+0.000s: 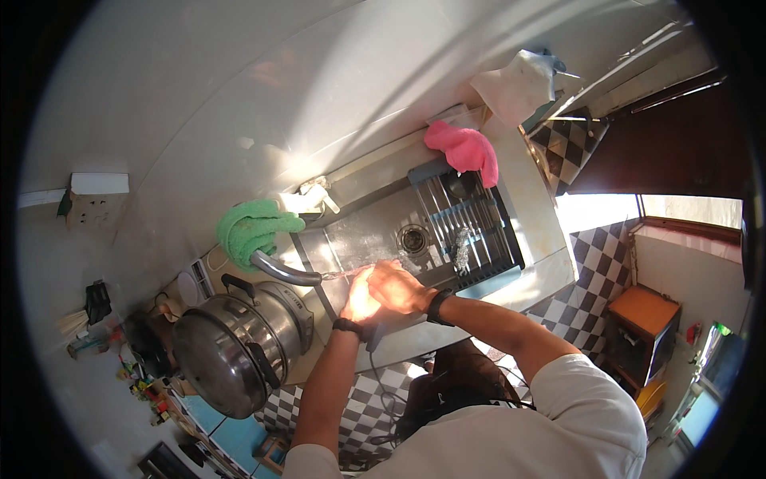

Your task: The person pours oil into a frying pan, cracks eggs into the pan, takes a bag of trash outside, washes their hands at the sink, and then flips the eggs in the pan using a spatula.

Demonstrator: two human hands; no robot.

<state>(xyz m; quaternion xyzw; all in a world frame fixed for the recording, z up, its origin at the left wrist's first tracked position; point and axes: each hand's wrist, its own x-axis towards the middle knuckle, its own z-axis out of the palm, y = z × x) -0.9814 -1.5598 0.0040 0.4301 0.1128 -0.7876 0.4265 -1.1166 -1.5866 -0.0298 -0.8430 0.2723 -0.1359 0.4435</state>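
Water runs from a curved metal faucet [287, 274] over the near part of a stainless steel sink [365, 233]. Under and beside this stream, my left hand [361, 299] and my right hand [395, 286] are pressed together, the right lying partly over the left. Bright sunlight washes out some of the fingers, and whether anything lies between the palms is hidden. A green cloth [251, 230] drapes over the faucet's base. The round drain [413, 239] shows beyond my hands, beside a metal roll-up drying rack [461, 221] across the sink's right part.
A large lidded steel pot [227, 353] stands left of the sink. At the rack's far corner hangs a pink cloth [464, 149]. A white spray-bottle top [317, 200] is by the wall. An orange-topped cabinet [643, 314] stands at the right on the checkered floor [598, 257].
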